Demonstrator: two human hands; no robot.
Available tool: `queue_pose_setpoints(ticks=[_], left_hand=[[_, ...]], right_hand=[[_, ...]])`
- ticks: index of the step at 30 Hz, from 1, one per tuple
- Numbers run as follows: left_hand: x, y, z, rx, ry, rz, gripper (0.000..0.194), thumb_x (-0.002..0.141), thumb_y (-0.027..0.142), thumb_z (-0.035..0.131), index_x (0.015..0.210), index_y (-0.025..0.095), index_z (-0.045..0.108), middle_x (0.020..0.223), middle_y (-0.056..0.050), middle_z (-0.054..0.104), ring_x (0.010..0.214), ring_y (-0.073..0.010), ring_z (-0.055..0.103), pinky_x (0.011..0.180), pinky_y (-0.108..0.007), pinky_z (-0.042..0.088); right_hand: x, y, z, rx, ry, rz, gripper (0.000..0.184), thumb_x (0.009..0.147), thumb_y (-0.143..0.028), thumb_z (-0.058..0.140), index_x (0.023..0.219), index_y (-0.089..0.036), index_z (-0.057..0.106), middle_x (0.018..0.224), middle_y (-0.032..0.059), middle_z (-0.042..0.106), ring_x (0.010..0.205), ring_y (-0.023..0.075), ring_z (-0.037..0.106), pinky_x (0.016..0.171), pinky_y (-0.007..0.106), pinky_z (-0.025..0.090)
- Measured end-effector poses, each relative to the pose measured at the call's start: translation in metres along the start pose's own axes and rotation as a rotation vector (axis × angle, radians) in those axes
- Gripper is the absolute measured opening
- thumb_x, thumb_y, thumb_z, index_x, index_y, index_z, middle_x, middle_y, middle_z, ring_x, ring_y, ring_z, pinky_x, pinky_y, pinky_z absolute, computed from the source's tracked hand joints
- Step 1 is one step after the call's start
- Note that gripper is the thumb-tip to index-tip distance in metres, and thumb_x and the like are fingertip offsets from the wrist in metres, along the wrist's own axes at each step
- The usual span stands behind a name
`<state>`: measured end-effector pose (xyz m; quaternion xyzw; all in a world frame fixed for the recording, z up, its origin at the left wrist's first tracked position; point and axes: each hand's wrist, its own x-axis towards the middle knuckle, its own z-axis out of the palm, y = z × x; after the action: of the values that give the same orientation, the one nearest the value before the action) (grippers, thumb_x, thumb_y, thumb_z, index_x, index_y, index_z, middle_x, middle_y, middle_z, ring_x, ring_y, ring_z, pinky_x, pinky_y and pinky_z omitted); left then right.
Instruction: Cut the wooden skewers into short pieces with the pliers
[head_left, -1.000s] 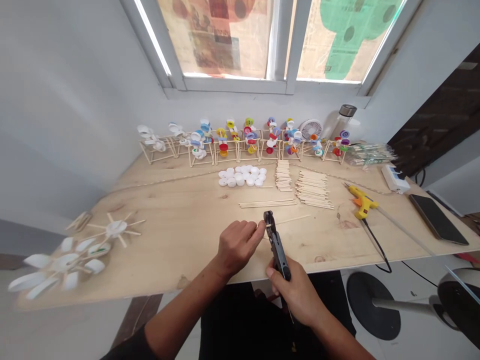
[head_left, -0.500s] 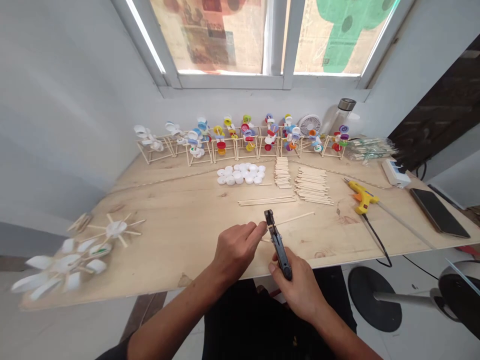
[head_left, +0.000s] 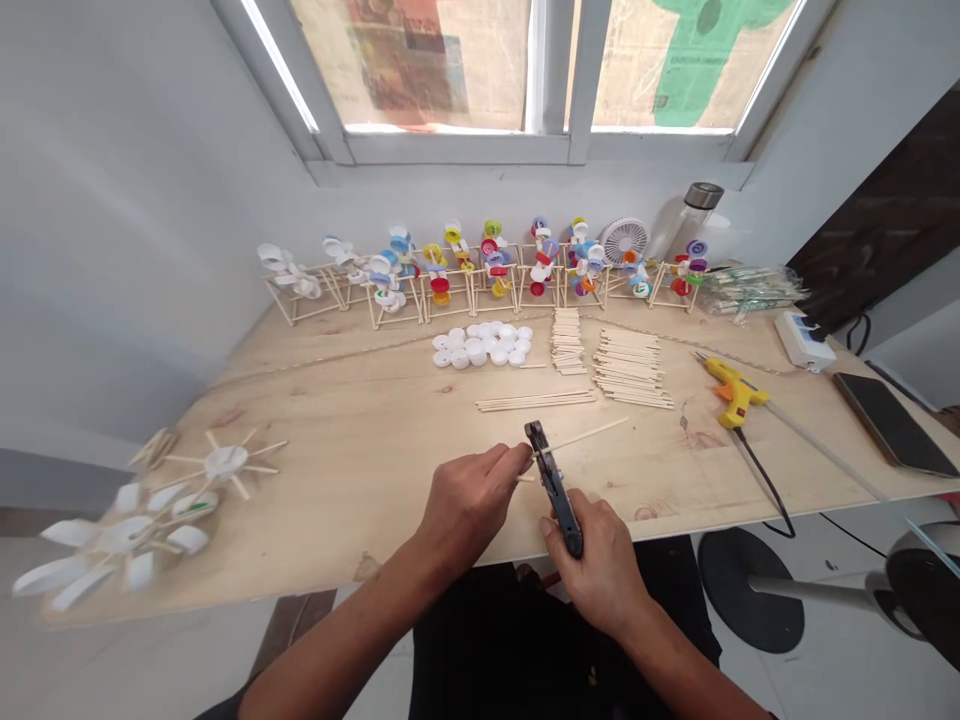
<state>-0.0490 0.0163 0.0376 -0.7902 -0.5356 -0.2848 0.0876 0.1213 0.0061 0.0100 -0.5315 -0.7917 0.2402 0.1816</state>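
My left hand [head_left: 474,497] pinches one end of a thin wooden stick [head_left: 592,433], which slants up to the right above the table. My right hand [head_left: 600,555] is wrapped round the handles of dark pliers [head_left: 556,490]. The jaws of the pliers sit across the stick, just right of my left fingertips. A short stick piece [head_left: 526,478] shows below my left fingers; whether I hold it I cannot tell. Beyond my hands lie a few long sticks [head_left: 536,401], a pile of short sticks [head_left: 568,342], a pile of longer sticks [head_left: 632,368] and several white bottle caps [head_left: 480,345].
Stick frames with coloured cap wheels [head_left: 495,285] line the wall. A yellow glue gun [head_left: 733,388], a power strip [head_left: 804,342] and a phone [head_left: 896,422] lie right. A spoked stick wheel [head_left: 226,462] and a white-bladed wheel [head_left: 124,537] lie left. A small fan [head_left: 624,243] stands behind.
The view has shifted slightly. Both hands keep nearly the same pose, with the pliers still across the stick.
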Motion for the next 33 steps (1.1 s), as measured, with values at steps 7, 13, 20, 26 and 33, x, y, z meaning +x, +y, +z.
queue_pose_setpoints(ticks=[7,13,20,26,33], left_hand=[[-0.003,-0.007,0.009,0.057,0.029,0.017,0.017,0.085,0.012,0.041,0.088,0.016,0.058,0.056,0.004,0.051,0.047,-0.0063,0.045,0.046,-0.018,0.032],[-0.005,-0.015,0.016,0.098,0.062,0.075,0.015,0.085,0.014,0.044,0.094,0.015,0.056,0.052,0.005,0.045,0.044,-0.0075,0.04,0.044,-0.022,0.027],[-0.006,-0.026,0.021,0.123,0.076,0.036,0.017,0.085,0.013,0.042,0.095,0.015,0.055,0.054,0.003,0.051,0.047,-0.0085,0.047,0.047,-0.021,0.032],[-0.011,-0.02,0.016,-0.207,0.122,-0.297,0.013,0.087,0.019,0.042,0.093,0.016,0.053,0.067,0.001,0.061,0.057,-0.0085,0.057,0.056,-0.018,0.043],[-0.004,-0.007,0.023,-0.414,-0.004,-0.491,0.015,0.09,0.024,0.035,0.089,0.017,0.048,0.062,0.004,0.055,0.053,-0.0083,0.052,0.054,-0.019,0.042]], right_hand=[[0.006,0.004,0.007,-0.071,0.041,-0.048,0.016,0.081,-0.031,0.046,0.069,-0.02,0.048,0.058,0.0002,0.056,0.059,0.0178,0.05,0.056,0.026,0.029],[0.009,0.006,0.014,-0.104,0.044,-0.08,0.016,0.082,-0.028,0.045,0.068,-0.02,0.048,0.058,0.0008,0.056,0.059,0.0179,0.049,0.057,0.026,0.03],[0.021,0.01,0.016,-0.182,0.07,-0.093,0.016,0.081,-0.029,0.045,0.068,-0.021,0.053,0.056,0.0004,0.056,0.056,0.0172,0.051,0.055,0.026,0.028],[0.025,0.008,0.006,-0.209,-0.06,-0.036,0.021,0.08,-0.037,0.048,0.067,-0.021,0.052,0.052,-0.0001,0.054,0.053,0.0172,0.051,0.05,0.025,0.024],[0.021,0.014,-0.017,0.312,-0.165,0.0,0.014,0.08,-0.029,0.048,0.068,-0.02,0.049,0.058,-0.0036,0.052,0.055,0.0125,0.05,0.054,0.022,0.034]])
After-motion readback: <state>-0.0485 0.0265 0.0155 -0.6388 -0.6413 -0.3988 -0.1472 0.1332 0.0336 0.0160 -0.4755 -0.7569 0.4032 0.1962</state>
